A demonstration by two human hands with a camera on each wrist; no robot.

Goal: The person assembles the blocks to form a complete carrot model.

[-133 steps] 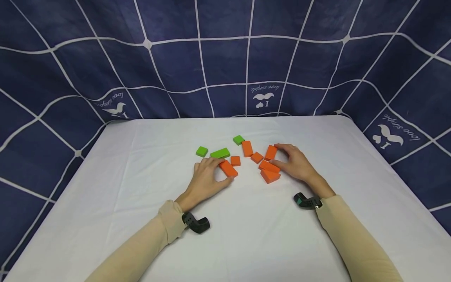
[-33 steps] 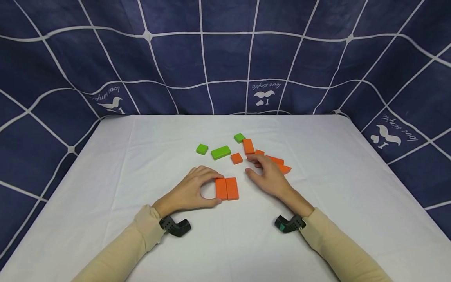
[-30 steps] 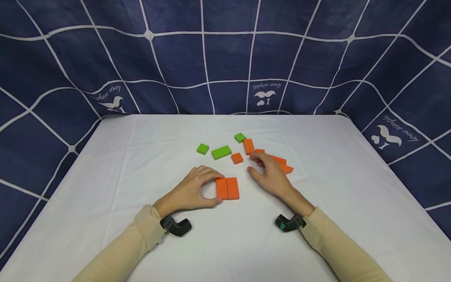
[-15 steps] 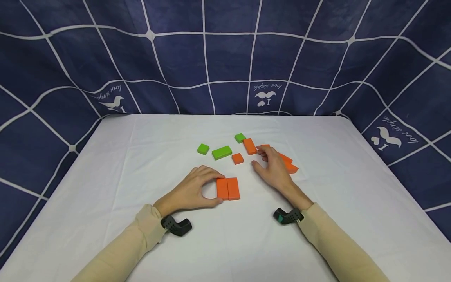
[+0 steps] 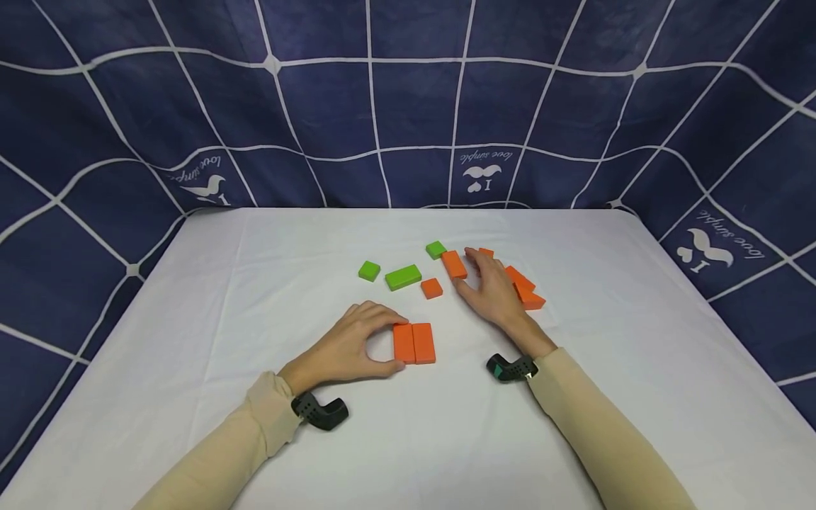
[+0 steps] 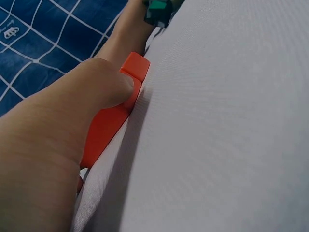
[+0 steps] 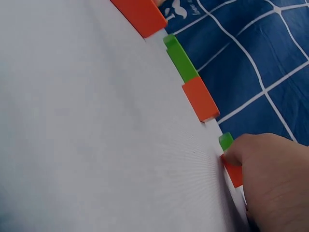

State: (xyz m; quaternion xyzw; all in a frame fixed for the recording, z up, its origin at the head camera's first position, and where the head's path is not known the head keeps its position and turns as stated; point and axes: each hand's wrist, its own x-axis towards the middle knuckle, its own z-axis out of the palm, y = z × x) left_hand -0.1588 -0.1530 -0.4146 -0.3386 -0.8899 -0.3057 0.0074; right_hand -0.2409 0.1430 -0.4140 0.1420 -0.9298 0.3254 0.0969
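In the head view, my left hand [image 5: 347, 345] pinches the left one of two orange rectangular blocks, with finger and thumb at its far and near ends. This left orange block [image 5: 404, 343] lies flush along the right orange block [image 5: 423, 343]. My right hand [image 5: 494, 290] reaches beside another orange rectangular block [image 5: 455, 265], its thumb at the near end and its index finger beyond the far right corner. In the right wrist view the thumb overlaps that block. A small orange block [image 5: 486, 252] shows just past the right index finger.
A small orange square [image 5: 431, 287] and a long green block [image 5: 403, 277] lie midway. Small green blocks sit at left [image 5: 369, 270] and at the back [image 5: 436, 249]. Wedge-shaped orange blocks [image 5: 531, 299] lie right of the right hand on the white cloth [image 5: 287, 269].
Two orange blocks were brought together nearer the body, where the left hand now stays. The right hand moved away from the body, shifting the small orange block back and right, then came beside the orange rectangle.
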